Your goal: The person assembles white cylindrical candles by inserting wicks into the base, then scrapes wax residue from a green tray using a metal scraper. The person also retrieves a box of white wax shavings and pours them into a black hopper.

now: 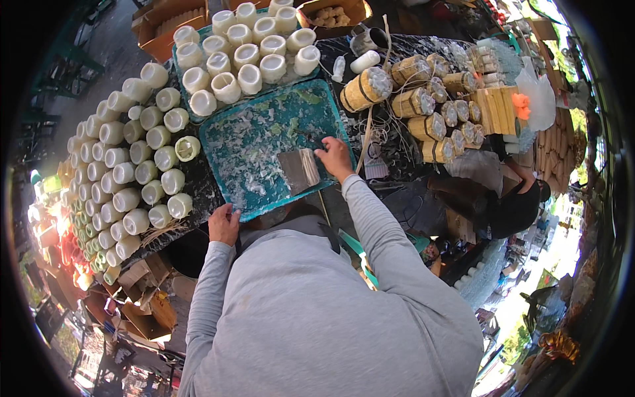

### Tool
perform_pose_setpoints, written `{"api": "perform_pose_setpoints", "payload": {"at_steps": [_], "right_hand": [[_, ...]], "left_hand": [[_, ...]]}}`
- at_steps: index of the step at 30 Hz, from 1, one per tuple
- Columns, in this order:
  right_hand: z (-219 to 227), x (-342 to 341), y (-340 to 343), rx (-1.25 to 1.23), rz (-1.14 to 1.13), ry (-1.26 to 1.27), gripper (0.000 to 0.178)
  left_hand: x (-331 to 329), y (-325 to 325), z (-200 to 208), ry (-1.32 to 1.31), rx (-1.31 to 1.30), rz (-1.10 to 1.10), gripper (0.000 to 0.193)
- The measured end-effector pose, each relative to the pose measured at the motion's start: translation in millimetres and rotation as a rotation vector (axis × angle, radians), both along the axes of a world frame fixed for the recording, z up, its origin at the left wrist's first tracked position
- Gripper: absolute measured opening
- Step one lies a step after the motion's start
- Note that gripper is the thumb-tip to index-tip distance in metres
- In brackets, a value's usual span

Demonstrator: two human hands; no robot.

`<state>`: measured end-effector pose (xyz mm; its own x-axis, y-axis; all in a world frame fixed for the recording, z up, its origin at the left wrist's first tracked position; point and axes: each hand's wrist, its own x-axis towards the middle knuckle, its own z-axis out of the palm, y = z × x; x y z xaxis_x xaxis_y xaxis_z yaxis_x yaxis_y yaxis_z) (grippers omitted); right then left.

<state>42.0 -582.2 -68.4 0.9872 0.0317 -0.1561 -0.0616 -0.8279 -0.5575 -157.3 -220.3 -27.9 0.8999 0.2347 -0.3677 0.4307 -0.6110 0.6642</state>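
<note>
A teal tray [213,149] strewn with whitish flakes and scraps lies before me. At its near left corner is my left hand [223,225], fingers curled and fingertips close together by the rim; whatever they may pinch is too small to make out. My right hand [336,159] reaches over the tray's right side, thumb and forefinger apart and nothing visible between them. Just left of its thumb lies a flat grey block [297,171] with a pale, layered-looking edge. A small dark object [308,137] rests in the tray beyond the block, its kind unclear.
Rows of pale, cup-like cylinders [139,152] crowd the table's left; more [248,78] stand in another teal tray behind. Strapped yellowish bundles [366,89] and loose strings sit at the right. Cardboard boxes [170,26] are at the back. Another person [512,208] bends at the far right.
</note>
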Motion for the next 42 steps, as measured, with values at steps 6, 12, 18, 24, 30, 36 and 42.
{"api": "perform_pose_setpoints", "payload": {"at_steps": [6, 12, 18, 24, 30, 36, 42], "right_hand": [[27, -9, 12, -0.027, -0.008, 0.003, 0.016], [97, 6, -106, -0.103, -0.246, -0.211, 0.016], [105, -10, -116, -0.195, -0.146, -0.350, 0.020], [42, -70, -33, -0.501, 0.096, 0.039, 0.088], [48, -71, -31, -0.350, -0.062, 0.222, 0.102], [127, -41, -92, -0.360, -0.195, -0.308, 0.098], [63, -12, -73, -0.371, 0.308, -0.268, 0.012]], "left_hand": [[46, -51, 9, -0.015, -0.078, -0.212, 0.037], [48, -55, 0, 0.029, -0.005, -0.293, 0.035], [48, -59, -5, 0.091, 0.094, -0.302, 0.035], [54, -73, -5, 0.148, 0.037, -0.314, 0.037], [52, -73, 4, 0.118, 0.031, -0.332, 0.037], [51, -69, 4, 0.135, -0.026, -0.274, 0.037], [48, -71, 4, 0.103, 0.066, -0.388, 0.037]]}}
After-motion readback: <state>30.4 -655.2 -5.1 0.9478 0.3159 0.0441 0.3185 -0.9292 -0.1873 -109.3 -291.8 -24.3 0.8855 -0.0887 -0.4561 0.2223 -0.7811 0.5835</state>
